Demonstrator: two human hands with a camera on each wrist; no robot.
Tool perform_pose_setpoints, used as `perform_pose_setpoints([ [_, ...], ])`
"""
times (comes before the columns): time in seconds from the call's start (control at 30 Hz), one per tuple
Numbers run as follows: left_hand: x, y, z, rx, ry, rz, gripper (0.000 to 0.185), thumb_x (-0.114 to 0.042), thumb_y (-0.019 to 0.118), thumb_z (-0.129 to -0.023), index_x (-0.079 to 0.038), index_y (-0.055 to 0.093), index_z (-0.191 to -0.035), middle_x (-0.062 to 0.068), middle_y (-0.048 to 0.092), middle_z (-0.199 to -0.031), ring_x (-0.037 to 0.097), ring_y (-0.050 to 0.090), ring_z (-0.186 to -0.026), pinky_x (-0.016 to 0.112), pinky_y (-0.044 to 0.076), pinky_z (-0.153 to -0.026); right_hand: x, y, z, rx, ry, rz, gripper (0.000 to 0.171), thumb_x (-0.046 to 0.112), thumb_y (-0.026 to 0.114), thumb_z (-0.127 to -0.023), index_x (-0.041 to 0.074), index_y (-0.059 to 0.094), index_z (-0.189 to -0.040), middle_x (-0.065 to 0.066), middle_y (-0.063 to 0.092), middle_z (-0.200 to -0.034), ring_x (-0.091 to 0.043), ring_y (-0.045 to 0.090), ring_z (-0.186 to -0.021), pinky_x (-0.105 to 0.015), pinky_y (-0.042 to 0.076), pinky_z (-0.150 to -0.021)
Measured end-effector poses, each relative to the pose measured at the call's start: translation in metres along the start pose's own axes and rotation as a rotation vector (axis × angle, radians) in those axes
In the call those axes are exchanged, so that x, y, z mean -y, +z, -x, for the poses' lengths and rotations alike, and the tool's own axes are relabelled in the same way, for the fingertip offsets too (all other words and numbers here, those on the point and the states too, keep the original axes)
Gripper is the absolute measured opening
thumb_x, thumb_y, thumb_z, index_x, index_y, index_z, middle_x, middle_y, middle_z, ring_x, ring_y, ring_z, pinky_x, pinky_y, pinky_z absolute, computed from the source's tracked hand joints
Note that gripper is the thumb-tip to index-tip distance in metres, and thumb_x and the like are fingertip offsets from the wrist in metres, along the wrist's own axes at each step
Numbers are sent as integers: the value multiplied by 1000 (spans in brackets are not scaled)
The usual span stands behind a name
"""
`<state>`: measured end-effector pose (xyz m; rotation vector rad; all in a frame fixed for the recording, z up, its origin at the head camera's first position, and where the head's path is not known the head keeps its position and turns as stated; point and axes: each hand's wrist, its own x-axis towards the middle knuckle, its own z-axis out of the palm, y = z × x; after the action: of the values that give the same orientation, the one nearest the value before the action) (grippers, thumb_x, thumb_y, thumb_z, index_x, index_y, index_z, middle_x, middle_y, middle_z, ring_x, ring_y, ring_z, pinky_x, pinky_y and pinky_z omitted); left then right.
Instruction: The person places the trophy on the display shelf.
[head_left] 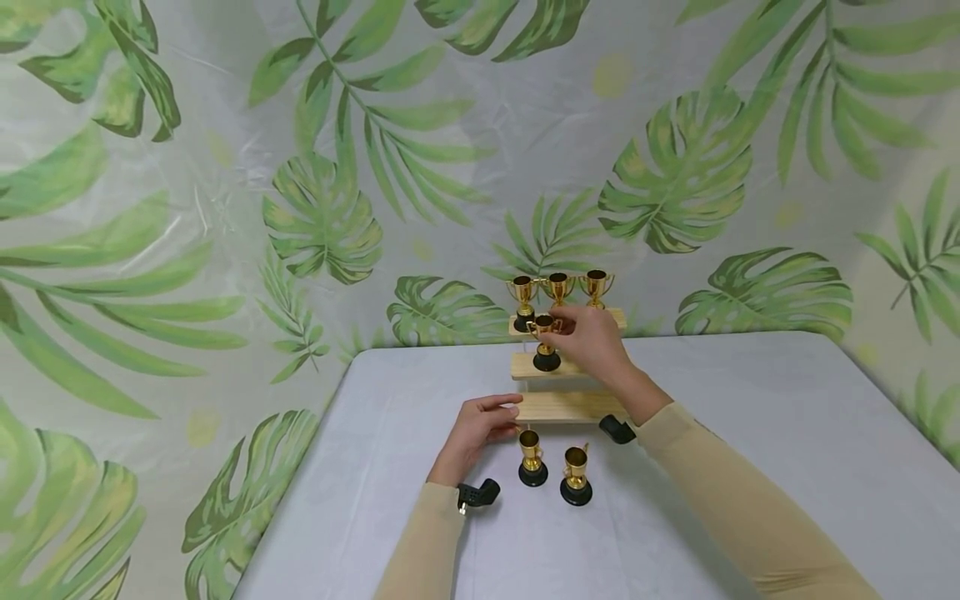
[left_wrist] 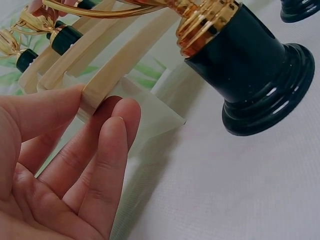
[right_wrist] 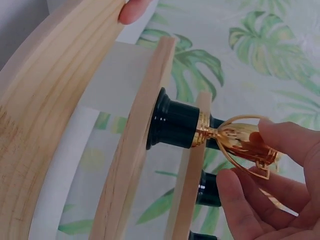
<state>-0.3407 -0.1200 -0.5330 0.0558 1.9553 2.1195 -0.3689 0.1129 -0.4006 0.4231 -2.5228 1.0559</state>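
My right hand (head_left: 592, 340) pinches the gold cup of a small trophy (head_left: 545, 333) between thumb and fingers. In the right wrist view that trophy's black base (right_wrist: 172, 122) meets the middle wooden step (right_wrist: 132, 145) of a three-step stand. My left hand (head_left: 474, 429) grips the left end of the lowest step (head_left: 566, 406), thumb above and fingers below, as the left wrist view shows. Three more trophies (head_left: 596, 285) stand in a row on the top step (head_left: 617, 318). The lowest step carries no trophy.
Two trophies stand on the white-covered table (head_left: 705, 500) before the stand: one trophy (head_left: 532, 458) near my left hand, another trophy (head_left: 576, 475) further right and closer. A leaf-patterned sheet (head_left: 322, 208) hangs behind the table. Both wrists carry black devices (head_left: 480, 493).
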Motion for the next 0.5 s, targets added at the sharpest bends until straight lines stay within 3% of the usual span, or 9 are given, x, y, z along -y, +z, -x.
perform_pose_setpoints([
  [0.5, -3, 2, 3, 0, -5, -2, 27, -15, 79, -89, -12, 77, -116, 13, 73, -104, 20, 72, -86, 37, 60, -81, 3, -16, 9, -2, 15, 22, 53, 33, 83, -86, 9, 68, -131, -10, 74, -106, -20, 71, -81, -41, 58, -64],
])
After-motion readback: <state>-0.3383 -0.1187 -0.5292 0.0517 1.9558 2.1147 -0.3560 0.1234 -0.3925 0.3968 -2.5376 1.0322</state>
